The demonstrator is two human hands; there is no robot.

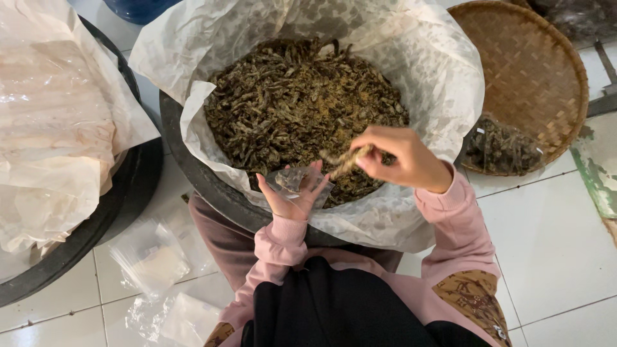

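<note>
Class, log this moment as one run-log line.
left hand: holds small clear bag | right hand: pinches dried pieces | lined basin: full

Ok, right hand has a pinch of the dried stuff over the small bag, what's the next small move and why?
Probably lower the right hand so the pinch of dried pieces drops into the small clear bag. The left hand holds that bag up just below, and the pinch hangs right beside it.
</note>
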